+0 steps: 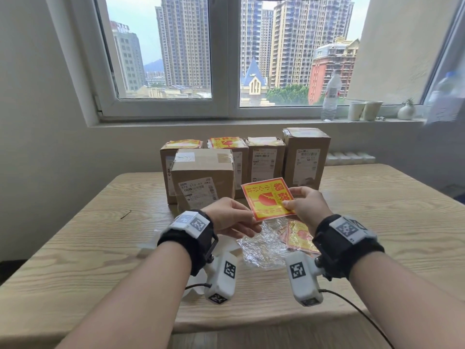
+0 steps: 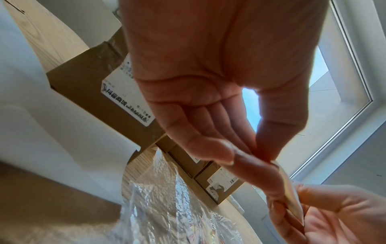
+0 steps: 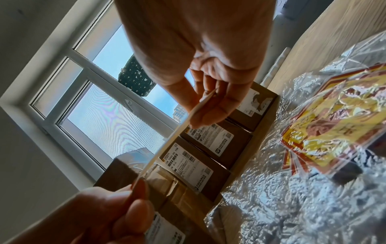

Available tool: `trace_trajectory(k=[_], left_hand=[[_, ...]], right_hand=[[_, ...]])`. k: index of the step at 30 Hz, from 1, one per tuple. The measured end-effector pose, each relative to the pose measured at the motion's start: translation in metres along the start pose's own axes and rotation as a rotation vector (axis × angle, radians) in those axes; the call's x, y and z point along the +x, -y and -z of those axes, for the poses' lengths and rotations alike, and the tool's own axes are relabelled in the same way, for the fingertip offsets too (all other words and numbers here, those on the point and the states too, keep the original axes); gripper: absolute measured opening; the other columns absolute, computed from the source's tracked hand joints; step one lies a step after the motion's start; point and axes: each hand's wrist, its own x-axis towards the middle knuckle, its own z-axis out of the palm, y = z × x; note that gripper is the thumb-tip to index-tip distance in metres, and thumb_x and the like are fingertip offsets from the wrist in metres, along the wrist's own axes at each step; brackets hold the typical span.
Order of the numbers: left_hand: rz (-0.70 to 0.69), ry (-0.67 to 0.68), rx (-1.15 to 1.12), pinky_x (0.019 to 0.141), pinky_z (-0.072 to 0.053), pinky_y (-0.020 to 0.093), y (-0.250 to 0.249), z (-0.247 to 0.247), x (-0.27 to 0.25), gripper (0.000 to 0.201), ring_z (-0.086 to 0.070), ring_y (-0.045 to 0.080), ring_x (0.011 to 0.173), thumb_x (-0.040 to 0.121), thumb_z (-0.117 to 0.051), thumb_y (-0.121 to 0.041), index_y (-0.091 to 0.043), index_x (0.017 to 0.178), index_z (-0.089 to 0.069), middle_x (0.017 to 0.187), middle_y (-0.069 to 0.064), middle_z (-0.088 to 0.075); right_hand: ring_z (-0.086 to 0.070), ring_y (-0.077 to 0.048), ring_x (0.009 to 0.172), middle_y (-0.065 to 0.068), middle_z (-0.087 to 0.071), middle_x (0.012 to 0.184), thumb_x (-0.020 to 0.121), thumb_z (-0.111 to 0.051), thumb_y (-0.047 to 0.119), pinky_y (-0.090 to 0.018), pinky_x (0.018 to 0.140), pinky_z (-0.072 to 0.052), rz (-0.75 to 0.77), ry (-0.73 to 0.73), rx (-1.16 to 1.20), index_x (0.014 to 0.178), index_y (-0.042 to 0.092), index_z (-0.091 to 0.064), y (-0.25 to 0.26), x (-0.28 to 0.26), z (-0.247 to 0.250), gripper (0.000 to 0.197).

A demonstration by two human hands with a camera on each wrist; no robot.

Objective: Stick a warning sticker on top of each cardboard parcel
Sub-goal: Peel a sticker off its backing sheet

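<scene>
Window-lit head view alone shows sticker face; wrist views, its edge.

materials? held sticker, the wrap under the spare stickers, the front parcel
Held sticker: looks like glossy printed paper, pale back; bows edge-on between both hands.
Wrap: thin clear plastic film, crinkled, with glare.
Front parcel: brown matte cardboard, clear tape shining over its seams, white paper label.
</scene>
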Motion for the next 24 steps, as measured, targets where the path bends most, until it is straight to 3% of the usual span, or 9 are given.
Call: trace_trajectory(k=[4,10,15,24], left_hand=[[-0.015,0.011,0.005,0.055,-0.054,0.019,-0.001,-0.001,-0.001,0.010,-0.068,0.012,0.062,0.089,-0.062,-0.005,-0.004,0.089,-0.072,0.086,0.011,-0.075],[-0.028,-0.039,-0.034,0.049,-0.053,0.018,0.000,-0.003,0.002,0.006,-0.070,0.013,0.061,0.085,-0.067,-0.007,-0.005,0.084,-0.072,0.086,0.014,-0.075],[-0.030,-0.029,-0.001,0.057,-0.053,0.020,0.000,-0.005,0.004,0.003,-0.069,0.013,0.064,0.082,-0.072,-0.009,-0.006,0.084,-0.073,0.087,0.012,-0.076],[-0.075,-0.061,-0.018,0.048,-0.049,0.017,-0.003,-0.012,0.009,0.005,-0.069,0.011,0.060,0.085,-0.067,-0.005,-0.005,0.083,-0.072,0.078,0.009,-0.075]], right_hand=[[-0.069,-0.022,0.087,-0.012,-0.067,0.104,0.088,-0.060,-0.004,-0.027,0.067,-0.057,0.004,-0.009,-0.005,0.116,0.008,-0.054,-0.001,0.000,0.001,0.031],[-0.069,-0.024,0.091,-0.013,-0.066,0.107,0.088,-0.061,-0.005,-0.033,0.075,-0.059,0.001,-0.030,-0.007,0.118,0.007,-0.054,-0.004,0.000,0.007,0.033],[-0.069,-0.025,0.092,-0.012,-0.066,0.106,0.088,-0.060,-0.004,-0.034,0.077,-0.059,0.003,-0.028,0.002,0.117,0.007,-0.054,-0.004,0.000,0.009,0.032],[-0.067,-0.021,0.089,-0.008,-0.065,0.101,0.087,-0.063,-0.004,-0.029,0.070,-0.058,-0.012,-0.045,-0.006,0.116,0.007,-0.056,-0.008,0.004,0.012,0.032]])
